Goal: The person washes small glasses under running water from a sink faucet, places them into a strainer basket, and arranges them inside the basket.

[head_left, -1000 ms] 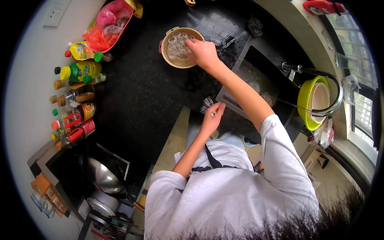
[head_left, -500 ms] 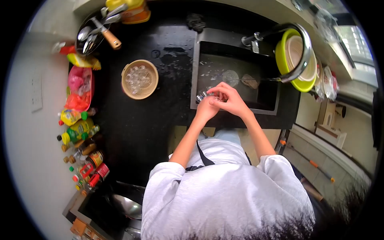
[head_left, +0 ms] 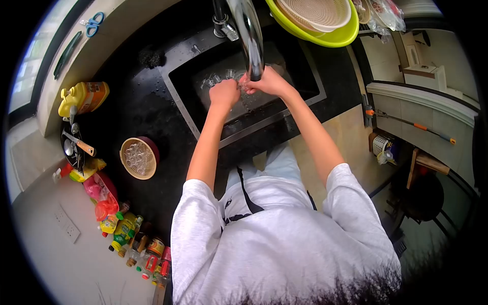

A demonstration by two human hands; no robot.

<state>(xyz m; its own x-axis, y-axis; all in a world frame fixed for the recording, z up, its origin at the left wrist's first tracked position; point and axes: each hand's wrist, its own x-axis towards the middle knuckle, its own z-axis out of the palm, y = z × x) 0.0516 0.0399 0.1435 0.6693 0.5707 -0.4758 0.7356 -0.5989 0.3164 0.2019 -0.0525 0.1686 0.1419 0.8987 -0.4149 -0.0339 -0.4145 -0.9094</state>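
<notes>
My left hand [head_left: 224, 93] is closed over the sink [head_left: 184, 108], with shiny clear bits showing just beyond its knuckles. What lies inside its fingers is hidden. Beside it, under the mouth of the chrome faucet [head_left: 250, 43], my right hand [head_left: 270, 83] has thumb and fingers drawn together. Something clear or wet glints at those fingertips, too small to name. The two hands almost touch. Disturbed water and bright splashes appear in the basin around them. To the left on the black counter, a beige plastic basket [head_left: 123, 154] holds several small clear rounded pieces.
A lime-green basin [head_left: 338, 39] with a beige strainer [head_left: 320, 12] inside stands right of the faucet. A dark scrubber [head_left: 151, 58] lies left of the sink. Along the left wall are a yellow jug [head_left: 84, 99], utensils [head_left: 76, 145], and several bottles [head_left: 124, 231].
My view has turned, and both hands have moved farther into the sink, under the faucet. My right hand has come off the top of my left and is now beside it.
</notes>
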